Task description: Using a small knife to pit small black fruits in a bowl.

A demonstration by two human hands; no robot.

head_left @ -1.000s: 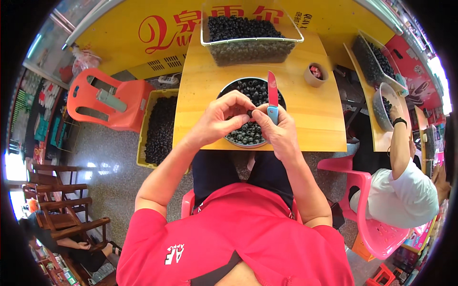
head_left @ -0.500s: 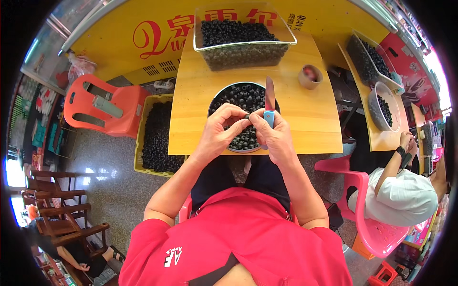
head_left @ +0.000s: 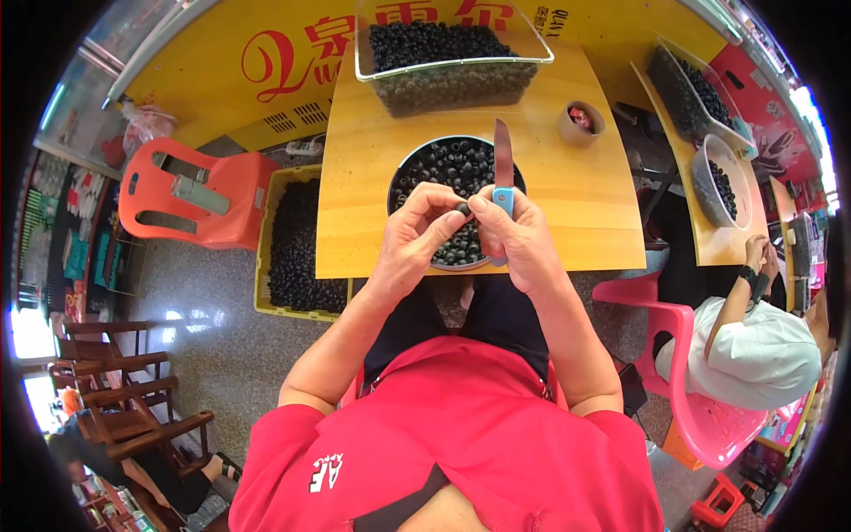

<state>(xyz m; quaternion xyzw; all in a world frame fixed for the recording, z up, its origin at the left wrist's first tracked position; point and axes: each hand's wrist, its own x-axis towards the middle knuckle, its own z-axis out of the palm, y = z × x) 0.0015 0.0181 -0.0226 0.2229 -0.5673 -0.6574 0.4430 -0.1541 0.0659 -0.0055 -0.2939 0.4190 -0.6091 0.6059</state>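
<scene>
Over a round bowl (head_left: 391, 188) full of small dark round pieces, my two hands meet. My left hand (head_left: 406, 238) is closed, pinching one small dark round piece (head_left: 463, 208) between thumb and fingertips; its exact kind is too small to make out. My right hand (head_left: 523, 244) is wrapped round the blue handle of a knife (head_left: 503, 160), whose blade points up and away from me. The right thumb and fingertip touch the piece's right side. Several pieces in the bowl show pale rings or ends.
Behind the bowl, a clear bin (head_left: 452, 87) of dark pieces stands on the wooden table (head_left: 585, 213), with a small cup (head_left: 581, 124) to its right. A yellow crate (head_left: 285, 310) and orange chair (head_left: 226, 230) are left. A co-worker in white (head_left: 753, 355) sits right, beside a pink chair (head_left: 678, 381).
The view has shifted slightly, so table and bowl sit a little differently in the picture. The piece shows more between my fingertips; both grips stay as they were.
</scene>
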